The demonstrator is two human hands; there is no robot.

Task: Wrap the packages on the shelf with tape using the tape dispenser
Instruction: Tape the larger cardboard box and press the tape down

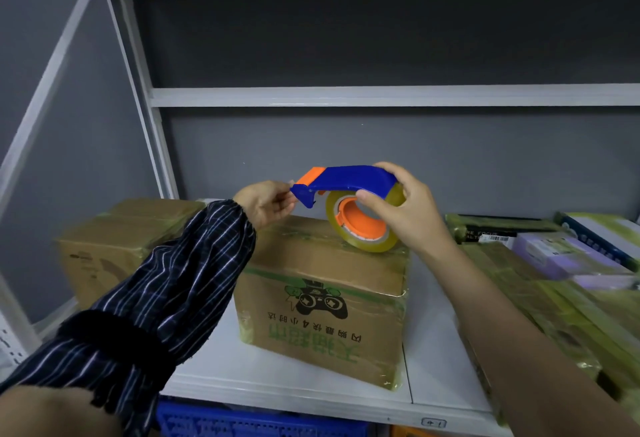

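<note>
As I stand at the white shelf (311, 384), my right hand (408, 215) grips the rear of the blue-and-orange tape dispenser (346, 178), fingers curled over the handle and thumb pressed at its near side. I hold it above the taped cardboard box (322, 298), which is printed with a green game-controller logo. My left hand (266, 204), in a dark striped sleeve (166, 284), pinches the dispenser's front tip between thumb and fingertips. The yellowish tape roll (367, 246) on its orange hub hangs low over the box's top right corner; whether it touches the cardboard I cannot tell. The box stands mid-shelf, near the front edge. A second brown box (114, 239) sits behind it to the left, blurred. Tape-wrapped packages (540, 284) are stacked at the right, apart from the dispenser. A blue crate (259, 422) shows below the shelf.
</note>
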